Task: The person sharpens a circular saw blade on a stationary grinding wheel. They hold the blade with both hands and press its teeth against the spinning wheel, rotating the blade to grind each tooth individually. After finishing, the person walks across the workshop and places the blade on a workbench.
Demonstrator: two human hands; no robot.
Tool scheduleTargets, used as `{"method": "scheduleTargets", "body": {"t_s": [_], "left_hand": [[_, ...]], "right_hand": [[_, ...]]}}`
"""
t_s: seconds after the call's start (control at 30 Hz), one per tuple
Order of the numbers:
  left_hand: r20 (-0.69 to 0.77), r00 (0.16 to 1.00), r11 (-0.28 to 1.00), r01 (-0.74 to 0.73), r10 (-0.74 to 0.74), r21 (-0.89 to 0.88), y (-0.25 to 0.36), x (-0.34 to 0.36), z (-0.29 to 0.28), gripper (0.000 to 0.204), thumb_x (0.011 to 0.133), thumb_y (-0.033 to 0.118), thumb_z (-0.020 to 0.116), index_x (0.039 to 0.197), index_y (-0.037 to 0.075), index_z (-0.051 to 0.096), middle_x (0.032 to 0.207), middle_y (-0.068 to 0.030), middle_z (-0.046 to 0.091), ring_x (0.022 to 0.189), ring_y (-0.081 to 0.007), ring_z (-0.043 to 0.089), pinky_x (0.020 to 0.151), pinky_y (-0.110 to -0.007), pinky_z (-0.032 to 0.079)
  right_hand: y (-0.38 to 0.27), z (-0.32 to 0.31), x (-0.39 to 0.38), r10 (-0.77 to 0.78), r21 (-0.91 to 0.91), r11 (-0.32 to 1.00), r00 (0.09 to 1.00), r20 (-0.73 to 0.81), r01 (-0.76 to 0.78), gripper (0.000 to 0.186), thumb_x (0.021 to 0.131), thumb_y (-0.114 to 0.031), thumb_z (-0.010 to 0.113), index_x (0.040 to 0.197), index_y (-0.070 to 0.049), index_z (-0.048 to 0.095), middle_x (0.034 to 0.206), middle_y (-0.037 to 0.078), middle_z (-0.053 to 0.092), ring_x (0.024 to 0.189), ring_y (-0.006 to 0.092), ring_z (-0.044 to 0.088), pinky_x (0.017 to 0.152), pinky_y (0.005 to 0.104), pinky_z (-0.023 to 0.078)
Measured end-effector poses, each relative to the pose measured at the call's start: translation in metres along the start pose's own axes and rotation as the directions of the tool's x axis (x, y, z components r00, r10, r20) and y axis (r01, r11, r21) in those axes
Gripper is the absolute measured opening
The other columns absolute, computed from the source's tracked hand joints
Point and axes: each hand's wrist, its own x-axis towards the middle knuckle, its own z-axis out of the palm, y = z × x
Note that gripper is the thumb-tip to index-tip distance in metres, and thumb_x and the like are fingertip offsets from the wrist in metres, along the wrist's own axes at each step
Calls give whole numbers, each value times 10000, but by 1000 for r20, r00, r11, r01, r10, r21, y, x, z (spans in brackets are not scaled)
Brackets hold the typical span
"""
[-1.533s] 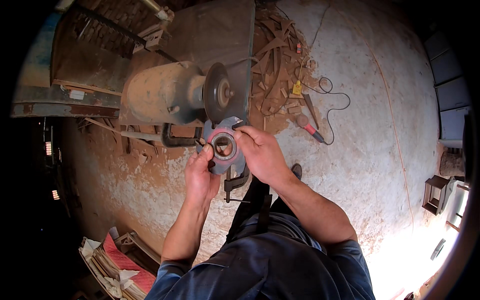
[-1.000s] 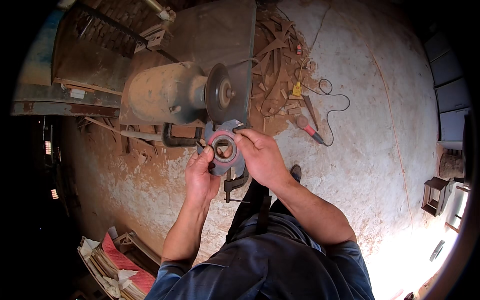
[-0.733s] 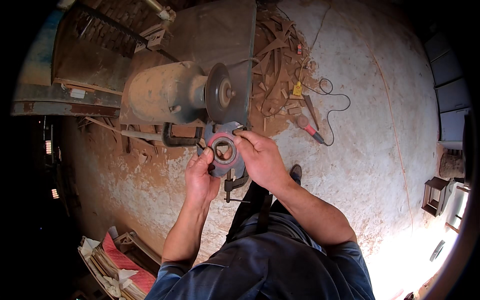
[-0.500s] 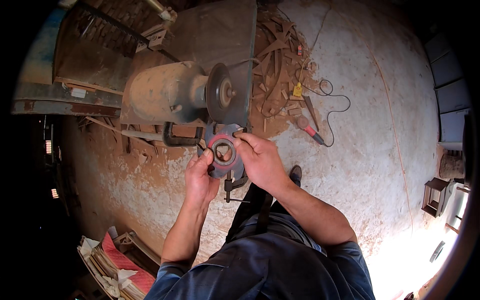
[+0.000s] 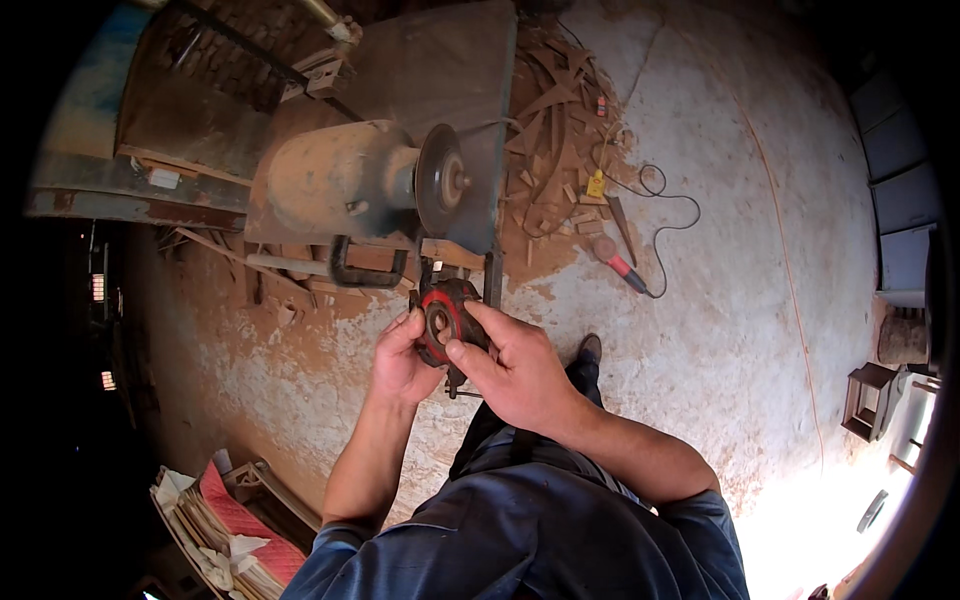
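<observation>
My left hand [image 5: 400,365] and my right hand [image 5: 515,375] both grip a dark metal round part [image 5: 446,296] with a red ring and a bored centre, now tilted. My left fingers are at its left side; my right thumb lies across its lower face and my fingers are on its right. The part is just below the dark disc [image 5: 436,180] of a dusty bench grinder [image 5: 330,180], near a small wooden strip [image 5: 450,252] at the bench edge. A black clamp [image 5: 368,278] sits on that edge to the left; another clamp is partly hidden behind the part.
The metal bench [image 5: 430,55] fills the upper middle. Right of it, several wooden offcuts [image 5: 560,95], a red angle grinder [image 5: 620,265] and cables lie on the floor. An open metal frame [image 5: 868,400] stands at the right; a red quilted cloth [image 5: 235,520] is at lower left.
Both my hands have moved down toward my body with the part, clear of the bench edge. The part has tilted, and the wooden strip behind it has come into view.
</observation>
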Motion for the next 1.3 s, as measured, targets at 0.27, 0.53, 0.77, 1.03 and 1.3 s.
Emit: {"method": "scheduleTargets", "body": {"t_s": [0.27, 0.53, 0.77, 1.03, 1.3], "left_hand": [[147, 989, 976, 65, -34, -209, -7, 4, -26, 322, 906, 281, 564, 1089, 18, 599, 974, -119, 662, 894, -251, 637, 812, -395, 506], [-40, 999, 990, -9, 4, -141, -5, 9, -10, 304, 903, 278, 574, 1052, 15, 599, 947, -88, 658, 890, -232, 633, 803, -372, 507], [-138, 985, 994, -98, 105, 58, 0, 9, 5, 351, 899, 345, 564, 1100, 59, 594, 1033, -54, 647, 992, -193, 593, 846, -334, 456], [-257, 950, 968, -123, 178, 219, 2, 11, 21, 314, 901, 350, 568, 1013, 59, 604, 965, -49, 647, 896, -174, 607, 722, -328, 460], [-270, 927, 939, -177, 259, 294, 3, 15, 36, 279, 904, 271, 577, 1030, 23, 599, 970, -90, 651, 901, -195, 636, 756, -346, 501]], "right_hand": [[4, 7, 4, -33, -4, 999, 999, 30, 33, 409, 853, -235, 621, 1150, 30, 529, 785, 219, 613, 688, 299, 638, 605, 360, 479], [11, 7, 17, -74, 34, 997, 997, 11, 74, 404, 856, -227, 619, 1149, 37, 534, 795, 217, 619, 707, 290, 643, 626, 357, 485], [22, -2, 43, -7, 82, 997, 1000, -20, 9, 287, 909, -167, 575, 1115, 34, 573, 898, 98, 652, 820, 115, 584, 742, 270, 473], [32, 0, 50, 8, 123, 992, 994, -111, 6, 248, 916, -158, 544, 1065, 35, 590, 841, 114, 668, 769, 158, 622, 721, 287, 481], [45, -5, 57, 81, 207, 977, 991, -108, -57, 304, 922, -180, 558, 1087, 72, 596, 856, 34, 622, 780, 85, 534, 702, 228, 443]]}}
